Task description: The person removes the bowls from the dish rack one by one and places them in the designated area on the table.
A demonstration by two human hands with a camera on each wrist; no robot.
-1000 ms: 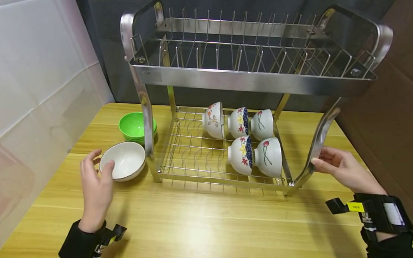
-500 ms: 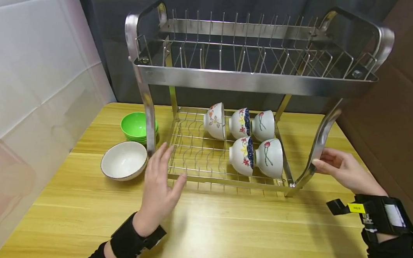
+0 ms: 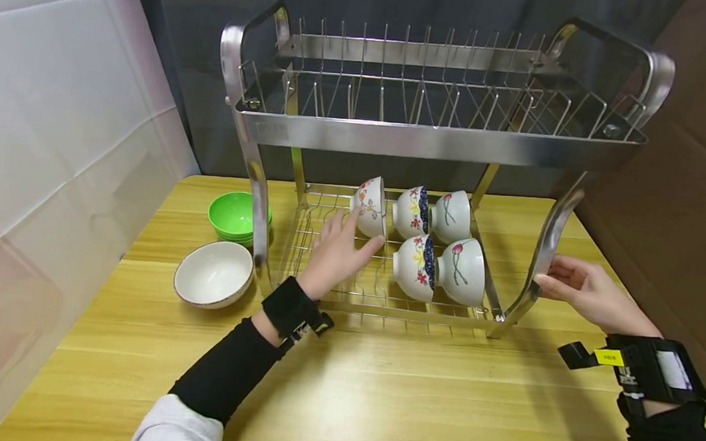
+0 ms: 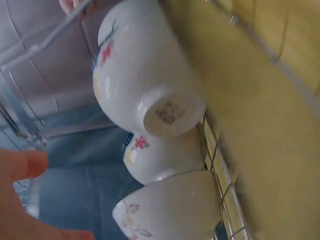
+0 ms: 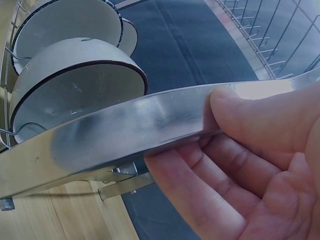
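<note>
A two-tier metal dish rack (image 3: 441, 144) stands on the wooden table. On its lower tier several patterned bowls are tipped on their sides, among them an orange-flowered bowl (image 3: 368, 205) at the back left. Just in front of that bowl is my left hand (image 3: 336, 253), fingers extended and thumb spread, holding nothing; whether it touches the bowl I cannot tell. In the left wrist view the same bowl (image 4: 170, 207) shows below two blue-edged ones. My right hand (image 3: 592, 289) holds the rack's right front leg (image 5: 135, 120) between thumb and fingers.
Left of the rack, a white bowl (image 3: 214, 274) sits upright on the table (image 3: 368, 394). Stacked green bowls (image 3: 231, 214) are behind it. Upright wires (image 3: 419, 104) line the upper tier, which overhangs the lower one. A white sheet hangs at the left.
My left hand has left the side of the white bowl and moved right and forward into the rack's lower tier. The right hand stays on the leg.
</note>
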